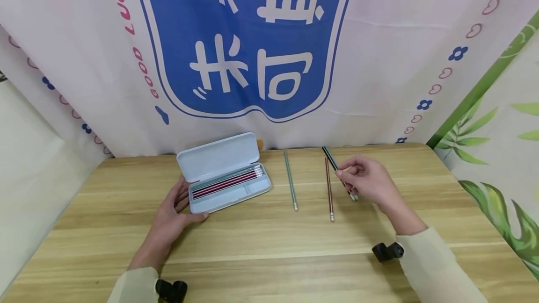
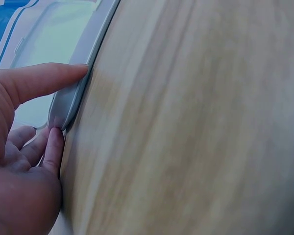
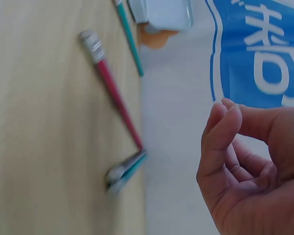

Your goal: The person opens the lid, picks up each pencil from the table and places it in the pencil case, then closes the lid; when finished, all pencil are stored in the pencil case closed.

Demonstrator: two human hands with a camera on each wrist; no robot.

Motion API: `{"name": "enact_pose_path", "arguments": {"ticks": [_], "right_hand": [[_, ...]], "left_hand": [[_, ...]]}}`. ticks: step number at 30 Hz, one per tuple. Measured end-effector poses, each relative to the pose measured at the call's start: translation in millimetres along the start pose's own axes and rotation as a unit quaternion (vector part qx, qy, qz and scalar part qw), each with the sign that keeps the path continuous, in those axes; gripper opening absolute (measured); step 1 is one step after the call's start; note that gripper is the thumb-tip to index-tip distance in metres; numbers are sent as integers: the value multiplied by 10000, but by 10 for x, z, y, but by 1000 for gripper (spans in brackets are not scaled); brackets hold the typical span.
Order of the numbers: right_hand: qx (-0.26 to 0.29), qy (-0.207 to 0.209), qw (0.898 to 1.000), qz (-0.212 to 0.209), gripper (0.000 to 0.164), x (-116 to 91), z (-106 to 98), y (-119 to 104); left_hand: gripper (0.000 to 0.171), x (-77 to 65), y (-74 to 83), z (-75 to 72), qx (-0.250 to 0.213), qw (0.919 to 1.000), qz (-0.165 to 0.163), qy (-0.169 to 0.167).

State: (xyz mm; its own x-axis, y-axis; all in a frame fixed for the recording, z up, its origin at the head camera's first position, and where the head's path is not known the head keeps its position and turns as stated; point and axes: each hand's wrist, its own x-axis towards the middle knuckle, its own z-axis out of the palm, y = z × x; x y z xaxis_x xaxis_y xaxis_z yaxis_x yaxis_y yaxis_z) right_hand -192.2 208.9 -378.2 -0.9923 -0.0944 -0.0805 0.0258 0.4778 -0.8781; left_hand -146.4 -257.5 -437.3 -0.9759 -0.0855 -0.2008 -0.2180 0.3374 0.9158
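An open light-blue pencil case (image 1: pixel 229 202) stands on the table with its lid (image 1: pixel 219 155) tipped back. Red-striped and green pencils (image 1: pixel 227 182) lie inside it. My left hand (image 1: pixel 170 216) holds the case's near left corner, thumb along the front edge and fingers at the side. Over a dark pencil and a green one lying together (image 1: pixel 330 157) hovers my right hand (image 1: pixel 366 181). In the right wrist view its thumb and fingertips meet with nothing visible between them. A red pencil (image 1: pixel 329 191) lies just left of that pair, and a green pencil (image 1: pixel 290 181) nearer the case.
The wooden table (image 1: pixel 269 256) ends at a white curtain (image 1: pixel 379 83) with a blue printed panel, close behind the case and pencils. A small orange thing (image 1: pixel 260 144) shows behind the lid. Black cameras (image 1: pixel 387 251) sit on both wrists.
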Motion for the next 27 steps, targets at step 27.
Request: {"name": "enact_pose_path", "arguments": {"ticks": [27], "right_hand": [[-456, -370, 9955, 746, 32, -10, -177, 559]], "left_hand": [[126, -8, 12, 10, 51, 10000, -19, 67]]}}
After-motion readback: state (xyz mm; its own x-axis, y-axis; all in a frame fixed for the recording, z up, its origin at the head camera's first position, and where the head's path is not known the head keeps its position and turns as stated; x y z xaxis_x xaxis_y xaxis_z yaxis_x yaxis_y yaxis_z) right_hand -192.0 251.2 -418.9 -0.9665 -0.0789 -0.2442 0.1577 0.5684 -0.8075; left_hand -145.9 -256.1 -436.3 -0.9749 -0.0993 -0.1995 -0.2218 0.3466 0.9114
